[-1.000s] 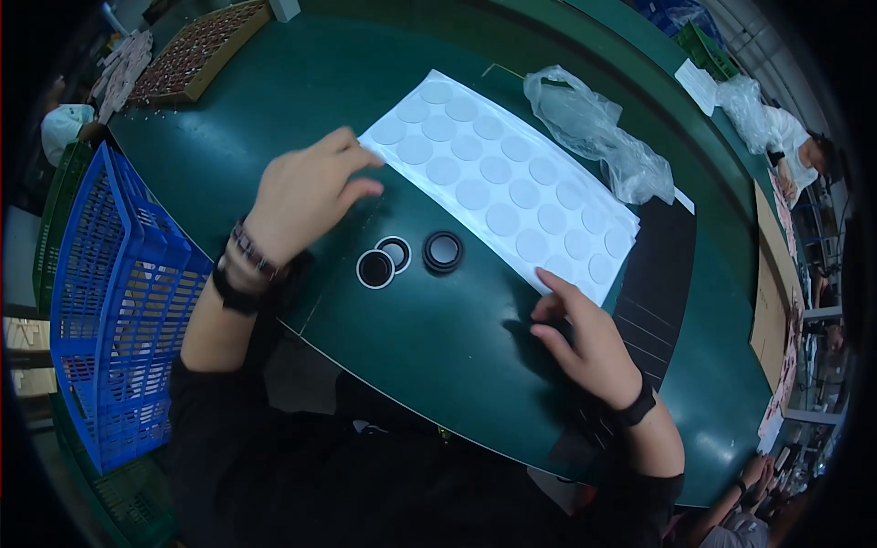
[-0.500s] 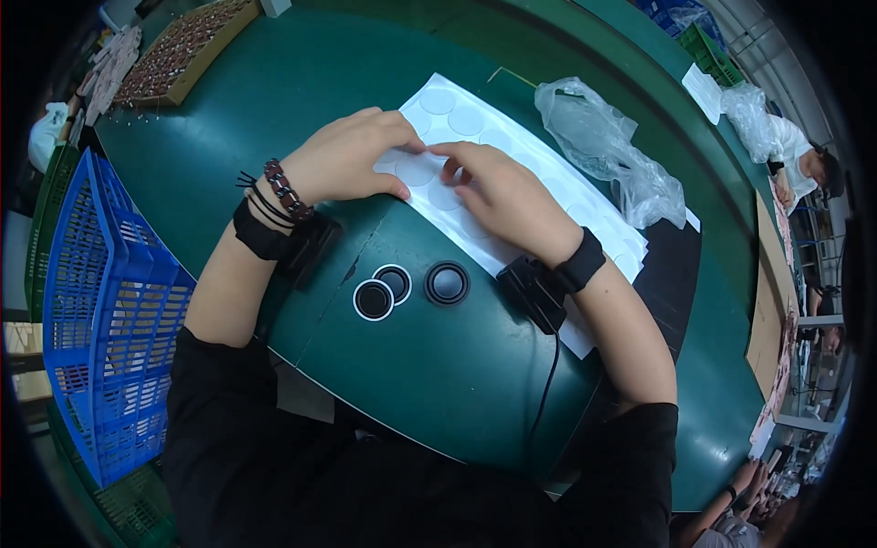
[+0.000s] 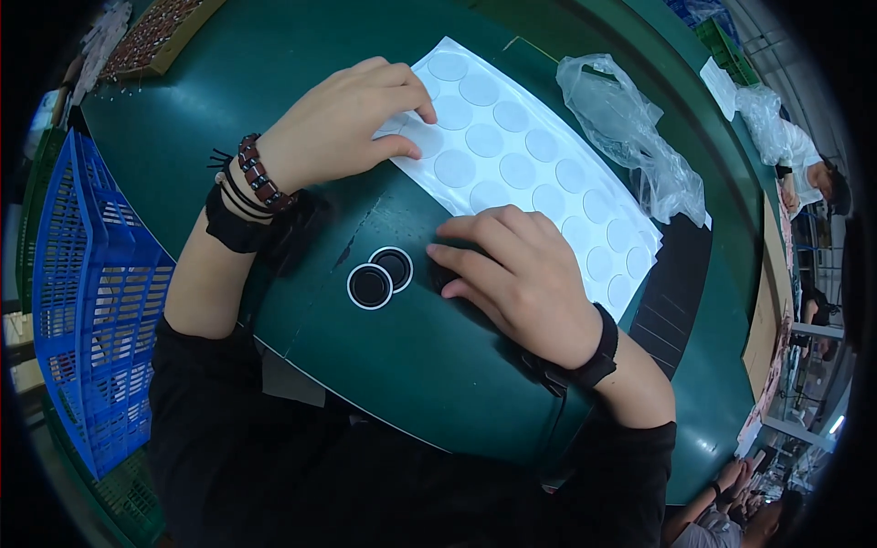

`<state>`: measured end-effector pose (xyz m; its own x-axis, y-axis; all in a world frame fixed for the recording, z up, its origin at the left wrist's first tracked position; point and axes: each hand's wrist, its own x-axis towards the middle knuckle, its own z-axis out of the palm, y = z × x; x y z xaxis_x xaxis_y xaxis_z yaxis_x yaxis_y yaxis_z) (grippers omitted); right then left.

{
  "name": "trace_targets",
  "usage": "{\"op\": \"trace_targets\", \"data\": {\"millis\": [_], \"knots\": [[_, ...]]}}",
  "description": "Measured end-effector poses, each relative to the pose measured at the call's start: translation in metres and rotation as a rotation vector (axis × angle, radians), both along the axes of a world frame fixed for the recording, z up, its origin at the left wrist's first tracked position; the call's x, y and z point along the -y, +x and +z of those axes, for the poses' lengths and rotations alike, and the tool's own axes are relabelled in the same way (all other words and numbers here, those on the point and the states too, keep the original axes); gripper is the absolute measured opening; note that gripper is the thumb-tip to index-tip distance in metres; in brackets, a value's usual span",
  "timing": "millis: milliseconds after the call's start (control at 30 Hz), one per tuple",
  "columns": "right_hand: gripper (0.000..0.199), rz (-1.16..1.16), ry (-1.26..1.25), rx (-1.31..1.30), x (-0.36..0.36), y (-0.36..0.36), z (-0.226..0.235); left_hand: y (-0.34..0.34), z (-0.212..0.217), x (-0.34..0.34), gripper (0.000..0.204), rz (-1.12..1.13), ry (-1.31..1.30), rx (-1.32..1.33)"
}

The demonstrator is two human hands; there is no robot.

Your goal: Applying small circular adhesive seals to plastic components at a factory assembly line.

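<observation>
My left hand [image 3: 352, 114] is over the left edge of a white sheet [image 3: 539, 117] with rows of round pale stickers [image 3: 518, 171]. Its thumb and fingers are apart, on either side of one sticker, with nothing seen between them. Lower down, my right hand [image 3: 530, 274] has its fingers bent around a black round part [image 3: 440, 276] on the table, mostly hidden by the hand. Just left of it lie two black discs with white rims; the nearer one [image 3: 370, 287] overlaps the farther one [image 3: 395, 263].
Crumpled clear plastic [image 3: 607, 119] lies beyond the sheet, with a black sheet [image 3: 671, 301] at its right. A blue crate [image 3: 96, 320] stands at the left by the green table [image 3: 411, 393]. Far left is a box of small parts [image 3: 155, 41]. Other people sit at the right.
My right hand has left the sticker sheet and come down toward me onto the black round part. My left hand stays at the sheet's edge, its thumb and fingers still apart.
</observation>
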<state>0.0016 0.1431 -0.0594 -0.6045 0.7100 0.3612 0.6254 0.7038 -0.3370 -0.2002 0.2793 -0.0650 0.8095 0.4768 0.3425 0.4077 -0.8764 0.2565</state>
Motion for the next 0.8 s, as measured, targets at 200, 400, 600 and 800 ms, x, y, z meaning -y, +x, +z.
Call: {"op": "trace_targets", "data": {"millis": [200, 400, 600, 800], "knots": [[0.027, -0.032, 0.157, -0.023, 0.000, 0.003, -0.002, 0.007, 0.019, 0.021, 0.026, -0.198, -0.301, -0.001], [0.020, -0.028, 0.032, 0.004, -0.001, 0.006, 0.004, 0.010, 0.027, 0.028, 0.024, -0.211, -0.370, -0.120], [0.015, -0.011, -0.035, -0.016, -0.005, 0.006, 0.000, 0.011, 0.037, 0.033, 0.024, -0.261, -0.479, -0.137], [0.015, 0.090, 0.147, 0.067, -0.004, 0.003, -0.003, 0.009, 0.037, 0.035, 0.022, -0.247, -0.479, -0.123]]}}
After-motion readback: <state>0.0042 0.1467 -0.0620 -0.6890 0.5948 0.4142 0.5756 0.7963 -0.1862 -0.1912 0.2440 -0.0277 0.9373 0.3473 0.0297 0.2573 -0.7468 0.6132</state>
